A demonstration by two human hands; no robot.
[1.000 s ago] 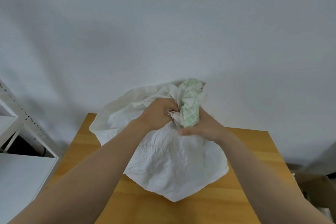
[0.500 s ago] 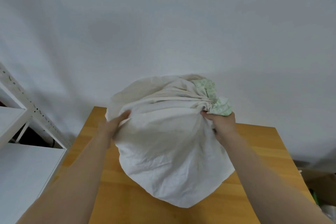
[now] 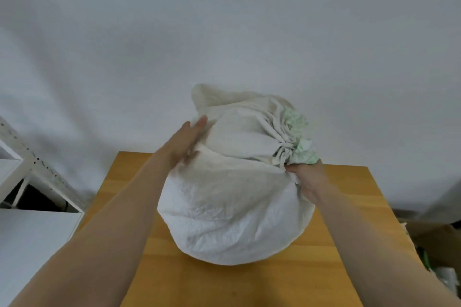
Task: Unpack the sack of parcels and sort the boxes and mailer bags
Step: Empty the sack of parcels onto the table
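Note:
A full white cloth sack (image 3: pixel 232 209) bulges on the wooden table (image 3: pixel 336 269). Its mouth is bunched into a neck with green-printed fabric (image 3: pixel 299 142) at the upper right. My right hand (image 3: pixel 308 178) grips that gathered neck from below. My left hand (image 3: pixel 185 141) presses flat against the sack's upper left side, fingers straight. The parcels inside are hidden by the cloth.
White metal shelving (image 3: pixel 27 182) stands left of the table. A cardboard box (image 3: pixel 434 239) with some items sits low at the right edge. A plain white wall (image 3: pixel 224 32) rises behind the table.
My left hand let go of the neck and moved to the sack's left side. My right hand kept its grip and carried the neck to the right as the sack tipped over.

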